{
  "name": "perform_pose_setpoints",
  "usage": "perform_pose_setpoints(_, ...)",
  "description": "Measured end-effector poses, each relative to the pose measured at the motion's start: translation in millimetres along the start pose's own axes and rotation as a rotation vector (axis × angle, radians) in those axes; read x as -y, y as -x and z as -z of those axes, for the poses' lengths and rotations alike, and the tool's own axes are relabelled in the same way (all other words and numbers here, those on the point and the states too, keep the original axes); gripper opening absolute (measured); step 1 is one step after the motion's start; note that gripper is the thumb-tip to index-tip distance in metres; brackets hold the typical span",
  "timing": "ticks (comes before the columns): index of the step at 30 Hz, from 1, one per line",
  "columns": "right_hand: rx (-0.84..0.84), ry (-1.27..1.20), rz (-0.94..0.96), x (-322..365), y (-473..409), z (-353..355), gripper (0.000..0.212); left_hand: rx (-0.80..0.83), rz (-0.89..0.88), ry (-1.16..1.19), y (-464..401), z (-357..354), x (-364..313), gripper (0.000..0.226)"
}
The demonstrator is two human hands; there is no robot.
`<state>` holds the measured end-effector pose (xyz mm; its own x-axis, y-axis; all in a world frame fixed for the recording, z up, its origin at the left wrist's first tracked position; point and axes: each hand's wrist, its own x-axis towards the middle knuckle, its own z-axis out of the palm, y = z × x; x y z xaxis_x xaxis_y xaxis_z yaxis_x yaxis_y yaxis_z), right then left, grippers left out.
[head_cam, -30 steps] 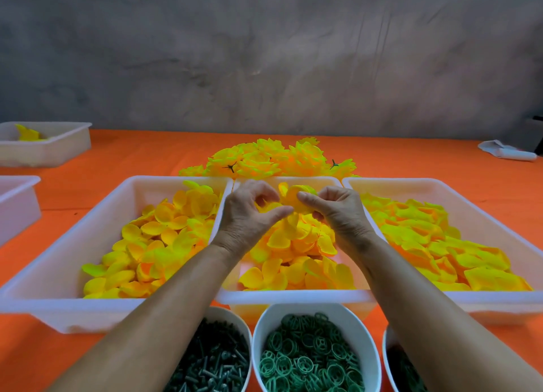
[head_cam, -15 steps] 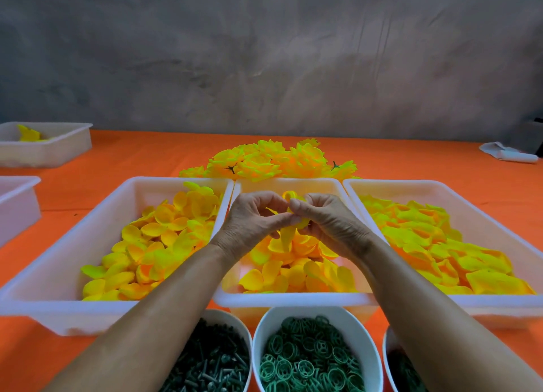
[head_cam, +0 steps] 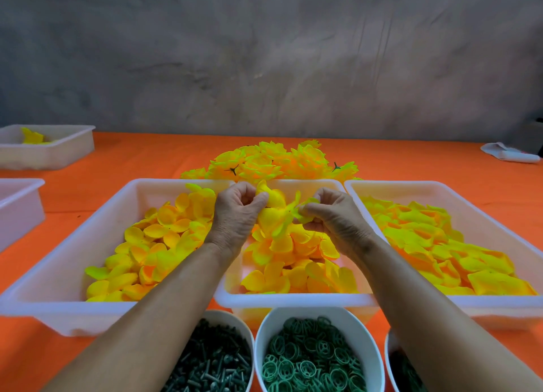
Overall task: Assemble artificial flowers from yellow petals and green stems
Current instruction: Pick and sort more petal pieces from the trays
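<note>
Head view: left hand [head_cam: 235,212] and right hand [head_cam: 332,215] both pinch a petal cluster [head_cam: 276,212] above the middle tray [head_cam: 293,299]. Finished flowers [head_cam: 273,162] heap behind at the table's far edge; trays sit full, so plenty remains.

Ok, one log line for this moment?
left hand: holds petals | right hand: pinches petal | over middle tray | stem: none seen

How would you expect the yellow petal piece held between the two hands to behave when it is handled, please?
Probably floppy: the petal piece bends and droops between the left hand and right hand. Likely very light, since fingertip pinches carry it. It seems unlikely to roll or break.
</note>
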<state>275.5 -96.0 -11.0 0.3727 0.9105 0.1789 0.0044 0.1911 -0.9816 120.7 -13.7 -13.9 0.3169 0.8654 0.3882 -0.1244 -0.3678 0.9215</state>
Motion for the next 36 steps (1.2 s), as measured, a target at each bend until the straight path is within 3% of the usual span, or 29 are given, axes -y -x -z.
perform_pose_setpoints(4, -0.069, -0.004, 0.014, -1.2, -2.4, -0.2, 0.031, -0.067, 0.020, 0.049, -1.0, 0.3, -2.0, 0.028)
perform_pose_setpoints(8, -0.067, 0.050, 0.033, -1.7, -2.6, -1.3, 0.025, -0.109, 0.003, 0.048, -0.4, 0.5, -3.4, 0.012)
perform_pose_setpoints(16, -0.089, 0.072, 0.052, -6.1, -5.5, -0.5, 0.031, -0.143, -0.016, 0.024, 0.6, 0.7, -5.2, 0.011)
perform_pose_setpoints(19, -0.105, 0.092, 0.035, -6.8, -6.1, 0.1, 0.032, -0.109, -0.007, 0.049, 2.2, 0.9, -6.1, 0.011)
perform_pose_setpoints(24, -0.061, 0.136, -0.011, -7.0, -4.5, 1.3, 0.014, 0.027, -0.034, 0.019, 7.6, -1.4, -9.6, 0.017)
perform_pose_setpoints(28, -0.084, 0.129, -0.036, -8.9, -5.8, 2.3, 0.024, 0.055, -0.015, 0.019, 9.3, -3.7, -11.3, 0.034)
perform_pose_setpoints(33, -0.076, 0.081, -0.052, -6.7, -5.5, 1.6, 0.041, 0.019, 0.010, -0.025, 6.8, -1.6, -8.5, 0.027)
perform_pose_setpoints(36, -0.049, 0.114, 0.005, -5.3, -3.9, 0.6, 0.026, 0.048, 0.028, -0.015, 6.7, -0.8, -8.7, 0.030)
